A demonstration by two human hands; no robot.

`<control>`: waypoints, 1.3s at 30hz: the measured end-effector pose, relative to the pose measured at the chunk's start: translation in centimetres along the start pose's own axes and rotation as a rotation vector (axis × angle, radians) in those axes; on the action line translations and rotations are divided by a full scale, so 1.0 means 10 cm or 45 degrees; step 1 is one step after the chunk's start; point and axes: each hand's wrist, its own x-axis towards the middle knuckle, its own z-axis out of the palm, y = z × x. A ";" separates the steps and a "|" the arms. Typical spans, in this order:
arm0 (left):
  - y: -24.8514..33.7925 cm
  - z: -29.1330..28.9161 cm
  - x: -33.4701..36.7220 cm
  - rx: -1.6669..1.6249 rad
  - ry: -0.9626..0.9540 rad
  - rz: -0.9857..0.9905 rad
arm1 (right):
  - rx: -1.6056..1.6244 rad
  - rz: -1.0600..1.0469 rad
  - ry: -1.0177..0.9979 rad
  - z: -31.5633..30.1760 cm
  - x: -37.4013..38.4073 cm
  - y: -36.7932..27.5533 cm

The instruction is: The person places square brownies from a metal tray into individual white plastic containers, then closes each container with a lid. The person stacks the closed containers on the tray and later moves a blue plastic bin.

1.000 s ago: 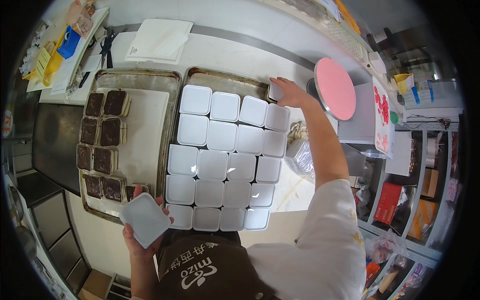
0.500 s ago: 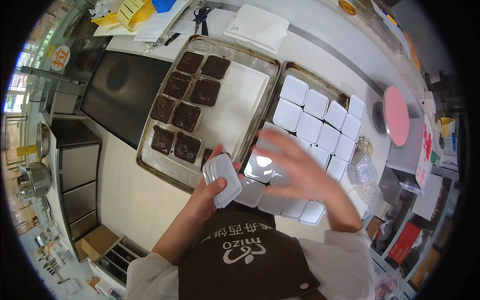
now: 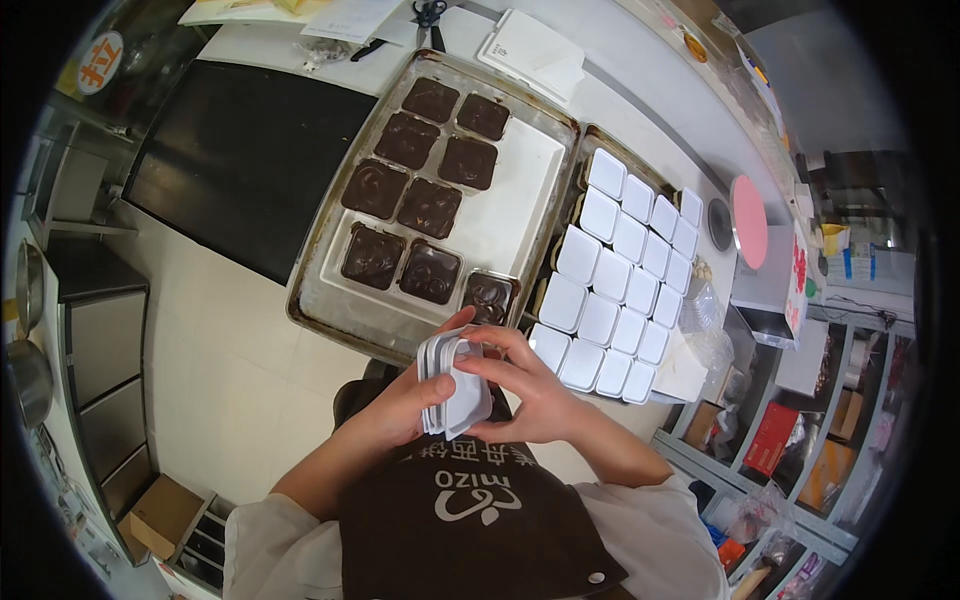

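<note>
In front of my apron, my left hand is closed round a small stack of white plastic lids, held on edge. My right hand grips the outermost lid, its fingers at the upper edge and its thumb low on the near side. Just beyond the hands is a clear square box of glossy dark chocolate. It stands at the near corner of a metal baking tray, where several more uncovered chocolate-topped boxes sit in rows.
Right of that tray, a second tray holds rows of boxes with white lids. A black mat lies left. At the back are scissors and a white flat case. A pink round disc stands far right, near clear plastic packaging.
My right hand has come back from over the lidded boxes to the stack and taken hold of the outer lid. The whole view has shifted, while the left hand keeps its hold.
</note>
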 end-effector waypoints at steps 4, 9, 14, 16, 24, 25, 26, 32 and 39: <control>0.04 -0.12 -0.12 -0.101 -0.128 -0.098 | 0.030 0.028 0.035 0.22 -0.03 -0.07; -0.01 -0.24 -0.25 -0.152 -0.203 -0.185 | 0.094 0.058 0.120 0.43 -0.14 -0.11; -0.07 -0.21 -0.28 -0.298 -0.227 -0.173 | 0.196 0.077 0.232 0.49 -0.22 -0.13; -0.07 -0.20 -0.26 -0.339 -0.210 -0.191 | 0.140 0.090 0.272 0.45 -0.26 -0.11; -0.24 -0.42 -0.11 -0.268 0.015 -0.168 | -0.437 0.172 0.410 0.04 -0.20 0.49; -0.27 -0.46 -0.12 -0.250 -0.013 -0.183 | -0.555 0.193 0.365 -0.02 -0.16 0.62; -0.29 -0.49 -0.14 -0.250 0.038 -0.197 | -0.671 0.230 0.320 -0.06 -0.12 0.73; -0.39 -0.61 -0.25 -0.260 0.178 -0.197 | -0.751 0.237 0.080 -0.08 -0.07 1.15; -0.38 -0.66 -0.27 -0.265 0.168 -0.110 | -0.899 0.261 -0.002 0.06 -0.13 1.33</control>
